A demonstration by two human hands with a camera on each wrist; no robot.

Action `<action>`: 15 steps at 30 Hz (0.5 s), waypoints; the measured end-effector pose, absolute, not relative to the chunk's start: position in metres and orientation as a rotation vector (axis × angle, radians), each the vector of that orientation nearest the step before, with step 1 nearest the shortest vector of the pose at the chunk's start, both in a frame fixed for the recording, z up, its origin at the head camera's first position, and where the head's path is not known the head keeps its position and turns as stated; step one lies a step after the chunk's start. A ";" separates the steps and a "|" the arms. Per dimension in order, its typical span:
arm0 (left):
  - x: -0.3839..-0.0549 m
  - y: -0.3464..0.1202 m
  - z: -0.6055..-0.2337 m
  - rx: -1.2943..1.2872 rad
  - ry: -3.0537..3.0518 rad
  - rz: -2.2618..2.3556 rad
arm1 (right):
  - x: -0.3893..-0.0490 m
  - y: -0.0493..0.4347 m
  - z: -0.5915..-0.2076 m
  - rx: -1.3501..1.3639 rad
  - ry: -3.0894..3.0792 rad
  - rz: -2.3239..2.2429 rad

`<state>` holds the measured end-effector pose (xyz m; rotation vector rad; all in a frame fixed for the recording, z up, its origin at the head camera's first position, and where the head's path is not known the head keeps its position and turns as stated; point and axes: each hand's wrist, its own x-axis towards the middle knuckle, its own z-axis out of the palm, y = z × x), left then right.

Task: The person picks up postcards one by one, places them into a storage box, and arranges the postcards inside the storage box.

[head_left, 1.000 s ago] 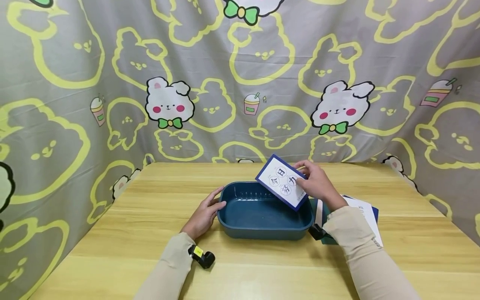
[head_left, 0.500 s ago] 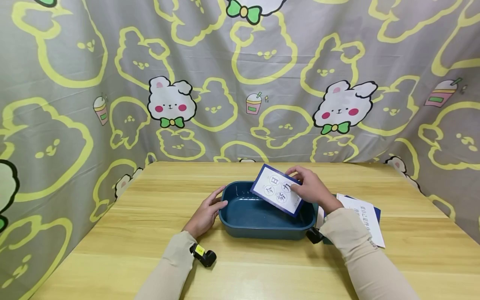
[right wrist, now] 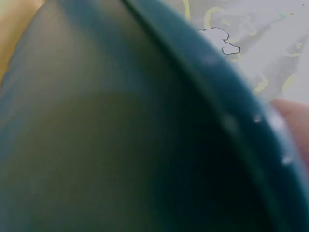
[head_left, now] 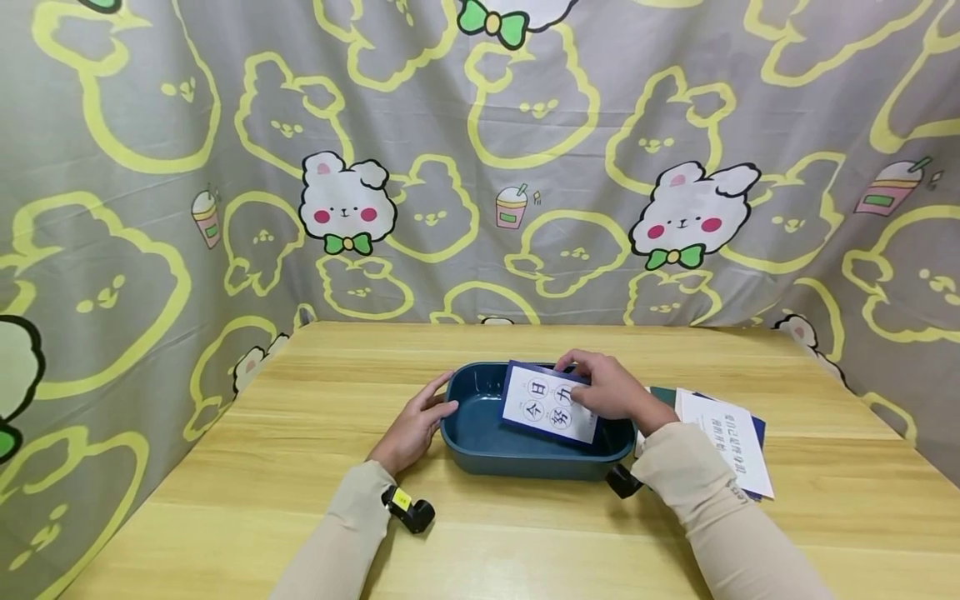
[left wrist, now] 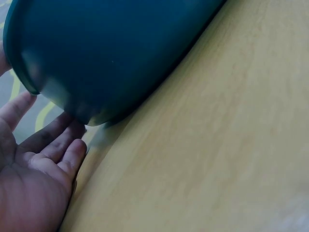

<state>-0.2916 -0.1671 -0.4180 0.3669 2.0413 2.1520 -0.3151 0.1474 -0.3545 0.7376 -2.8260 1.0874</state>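
A dark teal rectangular tub (head_left: 517,467) stands on the table. My left hand (head_left: 408,433) holds its left end, thumb over the rim and fingers along the outer wall. In the left wrist view the fingertips (left wrist: 75,151) meet the outside of that tub. My right hand (head_left: 607,387) pinches a blue-bordered white card (head_left: 543,408) by its right side, thumb on the printed face. The card bears circled characters and lies tilted inside the tub opening. The right wrist view is mostly filled by the blurred tub wall (right wrist: 193,72), with a bit of finger at the right edge.
Right of the tub, partly under my right forearm, lie white printed sheets (head_left: 723,433) over a dark blue edge (head_left: 759,429) and something green (head_left: 663,396). A patterned curtain (head_left: 450,292) hangs behind the wooden table (head_left: 300,500).
My right hand has lowered the card and moved it leftward into the tub, turning it flatter. The left hand stays on the tub's end.
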 end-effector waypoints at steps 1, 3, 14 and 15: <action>-0.291 -0.167 -0.418 0.364 2.042 2.151 | -0.315 0.147 -0.355 0.758 -2.830 1.078; -0.292 -0.167 -0.418 0.364 2.043 2.149 | -0.314 0.145 -0.357 0.789 -2.848 1.057; -0.291 -0.167 -0.418 0.360 2.061 2.142 | -0.312 0.137 -0.362 0.815 -2.844 0.864; -0.291 -0.167 -0.418 0.356 2.062 2.139 | -0.311 0.137 -0.363 0.811 -2.854 0.841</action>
